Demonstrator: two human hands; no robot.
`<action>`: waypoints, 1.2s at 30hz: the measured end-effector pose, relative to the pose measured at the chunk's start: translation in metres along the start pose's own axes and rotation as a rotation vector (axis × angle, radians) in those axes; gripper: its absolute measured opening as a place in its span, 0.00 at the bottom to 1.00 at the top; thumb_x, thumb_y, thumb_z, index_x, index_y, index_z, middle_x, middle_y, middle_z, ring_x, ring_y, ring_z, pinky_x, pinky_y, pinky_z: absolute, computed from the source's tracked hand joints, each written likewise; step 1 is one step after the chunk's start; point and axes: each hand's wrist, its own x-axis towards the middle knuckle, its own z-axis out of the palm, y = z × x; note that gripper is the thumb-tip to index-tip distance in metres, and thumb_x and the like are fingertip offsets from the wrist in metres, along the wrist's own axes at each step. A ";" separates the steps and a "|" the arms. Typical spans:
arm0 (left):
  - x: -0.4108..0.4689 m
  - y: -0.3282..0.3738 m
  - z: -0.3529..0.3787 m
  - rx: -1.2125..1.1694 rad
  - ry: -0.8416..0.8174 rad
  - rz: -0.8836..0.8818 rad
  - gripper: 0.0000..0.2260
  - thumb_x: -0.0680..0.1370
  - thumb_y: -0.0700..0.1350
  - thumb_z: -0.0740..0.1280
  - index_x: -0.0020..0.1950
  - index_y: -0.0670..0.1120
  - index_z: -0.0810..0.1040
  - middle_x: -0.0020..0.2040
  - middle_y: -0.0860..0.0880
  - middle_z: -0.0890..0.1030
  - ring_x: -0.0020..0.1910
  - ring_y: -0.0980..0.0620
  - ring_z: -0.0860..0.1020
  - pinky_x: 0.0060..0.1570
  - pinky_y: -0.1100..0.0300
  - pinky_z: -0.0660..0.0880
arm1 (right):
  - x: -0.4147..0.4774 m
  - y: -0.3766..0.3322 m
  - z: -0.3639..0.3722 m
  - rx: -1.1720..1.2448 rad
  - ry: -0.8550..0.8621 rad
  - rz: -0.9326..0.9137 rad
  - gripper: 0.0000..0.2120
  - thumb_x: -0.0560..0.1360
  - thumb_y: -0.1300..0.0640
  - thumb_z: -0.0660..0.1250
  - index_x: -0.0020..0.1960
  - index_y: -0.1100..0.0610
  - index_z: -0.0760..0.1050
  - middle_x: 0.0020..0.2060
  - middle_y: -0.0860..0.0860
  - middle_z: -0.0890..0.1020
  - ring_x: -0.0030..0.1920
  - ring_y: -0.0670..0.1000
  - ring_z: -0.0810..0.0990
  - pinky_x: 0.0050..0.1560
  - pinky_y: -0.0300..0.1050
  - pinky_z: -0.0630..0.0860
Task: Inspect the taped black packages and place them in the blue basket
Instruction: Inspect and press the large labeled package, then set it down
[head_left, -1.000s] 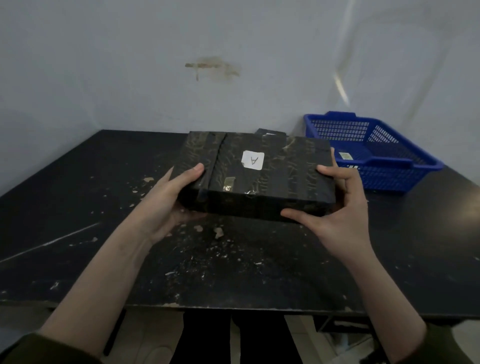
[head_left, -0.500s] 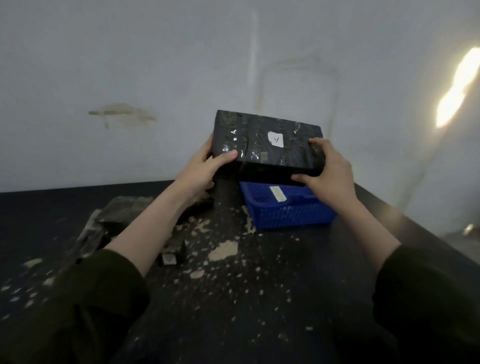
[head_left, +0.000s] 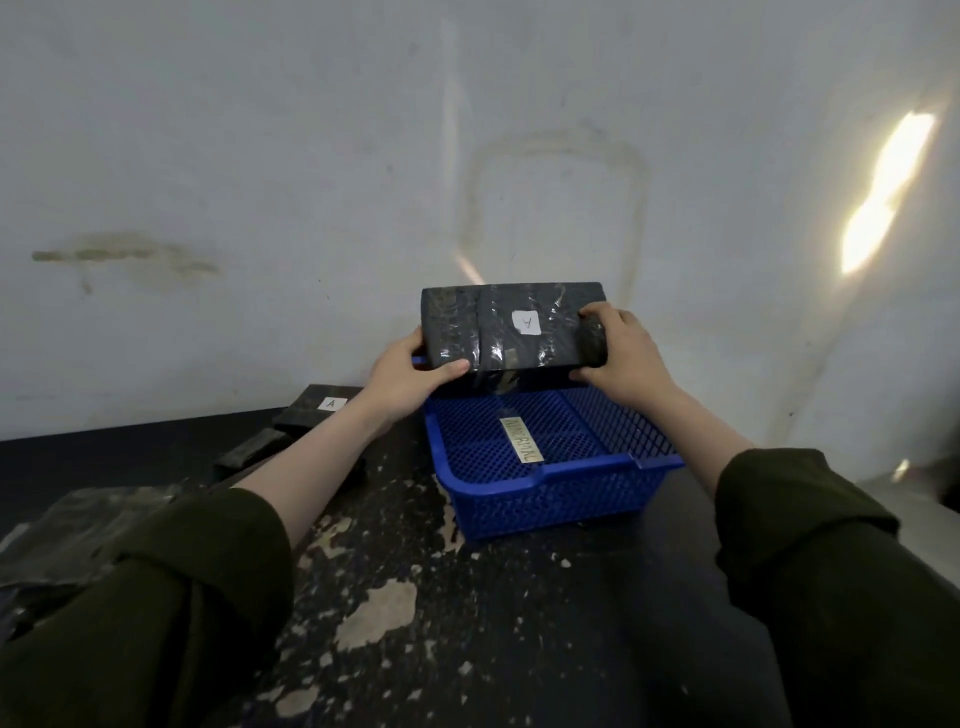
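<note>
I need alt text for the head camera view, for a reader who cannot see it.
A left hand and a right hand hold a taped black package with a white "A" label over the far end of a blue basket on a scuffed black table. More black packages lie left of the basket.

At least three black packages (head_left: 498, 332) and one blue basket (head_left: 550, 499) show.

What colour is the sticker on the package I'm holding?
The sticker is white with a dark handwritten letter, on the black package; the head view shows it.
</note>
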 end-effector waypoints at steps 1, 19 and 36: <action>0.004 -0.004 0.001 0.012 -0.011 -0.004 0.26 0.74 0.49 0.74 0.71 0.49 0.73 0.64 0.50 0.79 0.62 0.51 0.75 0.64 0.55 0.72 | 0.004 0.002 0.002 -0.008 -0.015 0.000 0.37 0.67 0.59 0.80 0.71 0.52 0.66 0.68 0.59 0.70 0.64 0.62 0.74 0.64 0.52 0.72; 0.050 -0.035 0.020 0.767 -0.023 -0.033 0.34 0.69 0.63 0.74 0.70 0.49 0.74 0.63 0.46 0.79 0.64 0.42 0.73 0.62 0.48 0.73 | 0.034 0.023 0.063 -0.673 -0.221 0.005 0.29 0.80 0.45 0.64 0.76 0.53 0.57 0.75 0.55 0.64 0.74 0.61 0.61 0.68 0.69 0.61; 0.032 -0.011 0.017 0.959 -0.245 -0.081 0.26 0.82 0.59 0.58 0.75 0.44 0.67 0.75 0.41 0.68 0.71 0.40 0.69 0.65 0.50 0.70 | 0.024 0.013 0.038 -0.480 -0.319 -0.071 0.21 0.79 0.50 0.64 0.70 0.54 0.73 0.66 0.56 0.78 0.64 0.58 0.76 0.63 0.53 0.74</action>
